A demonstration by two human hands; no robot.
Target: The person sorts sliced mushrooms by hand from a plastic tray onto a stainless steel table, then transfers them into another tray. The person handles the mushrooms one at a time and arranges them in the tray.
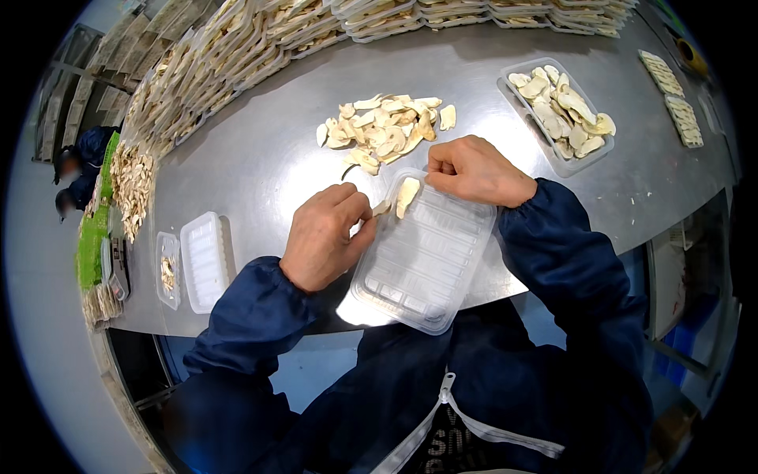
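Note:
A clear plastic tray [423, 260] lies at the near edge of the metal table, with one pale dried mushroom slice [407, 197] in its far left corner. My left hand [331, 234] is at the tray's left side, a small mushroom slice [382, 207] pinched between thumb and fingers. Over the far right corner of the tray is my right hand [474, 169], fingers curled at the rim; whether it holds anything is hidden. Beyond the tray lies a loose heap of mushroom slices [385, 127]. A filled tray of slices [562, 112] stands to the right.
Stacked trays of slices [237, 53] line the table's far and left sides. At left are a white tray stack [204, 260], a small tray with bits [168, 269] and a slice pile [131, 183]. Two small packs [684, 121] lie far right. People [83, 169] are beyond the left edge.

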